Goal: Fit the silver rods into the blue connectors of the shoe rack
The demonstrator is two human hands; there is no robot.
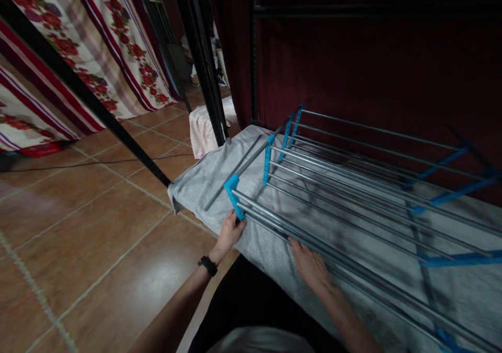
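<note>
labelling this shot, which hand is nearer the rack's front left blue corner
Left. Left hand touches the blue corner; right hand is farther right, by the bars.

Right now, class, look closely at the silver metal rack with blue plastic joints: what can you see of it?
The silver metal rack with blue plastic joints has long, shiny, roughly parallel rods. Several joints show small slots. It rests spread out on a soft-looking grey cloth, before a dark red backdrop, and runs past the right edge of the picture. The left hand's grip is on the near-left blue corner; the right hand's grip touches the nearest rods.
</note>
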